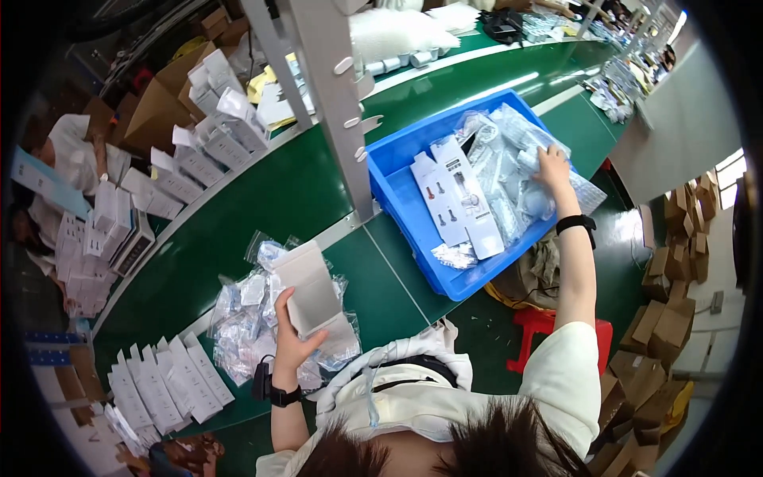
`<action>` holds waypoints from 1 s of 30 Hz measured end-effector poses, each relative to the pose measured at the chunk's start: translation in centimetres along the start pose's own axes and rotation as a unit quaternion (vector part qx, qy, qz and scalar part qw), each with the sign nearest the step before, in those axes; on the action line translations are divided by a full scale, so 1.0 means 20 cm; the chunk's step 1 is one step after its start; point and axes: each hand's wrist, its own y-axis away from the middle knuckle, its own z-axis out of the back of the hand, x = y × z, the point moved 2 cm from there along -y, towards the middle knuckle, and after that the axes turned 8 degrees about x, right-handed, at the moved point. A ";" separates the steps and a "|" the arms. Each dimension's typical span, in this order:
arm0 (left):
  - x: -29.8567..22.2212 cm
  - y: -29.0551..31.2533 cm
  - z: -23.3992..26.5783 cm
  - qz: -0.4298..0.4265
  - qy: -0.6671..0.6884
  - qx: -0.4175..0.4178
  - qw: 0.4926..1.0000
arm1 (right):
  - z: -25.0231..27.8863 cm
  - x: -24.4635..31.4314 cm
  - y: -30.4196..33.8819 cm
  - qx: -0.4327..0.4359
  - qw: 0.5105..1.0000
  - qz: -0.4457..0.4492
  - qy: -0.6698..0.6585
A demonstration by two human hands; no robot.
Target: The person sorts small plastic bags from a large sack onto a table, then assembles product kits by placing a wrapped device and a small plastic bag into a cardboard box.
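Note:
My left hand holds a small open white carton upright over a heap of clear plastic bags with small parts on the green table. My right hand reaches far out into a blue plastic crate and rests on the clear bagged parts piled inside it; whether the fingers grip a bag I cannot tell. Flat white printed cartons lie in the crate's left half. Both wrists wear black bands.
A grey metal post rises between table and crate. Rows of folded white cartons lie at the near left, more stand along the far table edge. Another person in white sits at far left. Brown cardboard boxes and a red stool are at right.

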 end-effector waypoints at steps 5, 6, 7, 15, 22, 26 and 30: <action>0.10 -0.08 0.02 -0.020 -0.063 -0.021 0.998 | -0.07 -0.03 -0.03 -0.030 0.999 -0.009 0.040; 0.12 -0.07 0.02 -0.031 -0.083 -0.007 0.996 | -0.06 -0.05 0.00 -0.047 0.999 -0.020 0.016; 0.14 -0.08 0.02 -0.026 -0.082 -0.019 0.996 | -0.05 -0.11 0.03 -0.072 0.997 -0.023 -0.031; 0.19 -0.08 0.08 -0.066 -0.065 -0.026 0.995 | 0.74 0.26 0.56 -0.245 0.657 0.081 -0.709; 0.14 -0.01 0.14 -0.106 -0.179 -0.080 0.975 | 0.76 1.02 0.86 -0.107 0.542 0.128 -0.824; 0.18 0.02 0.11 -0.083 -0.242 -0.121 0.959 | 0.80 1.37 0.85 -0.002 0.340 0.071 -0.938; 0.17 0.02 0.06 -0.024 -0.203 -0.145 0.968 | 0.83 1.63 0.83 -0.036 0.227 0.060 -0.971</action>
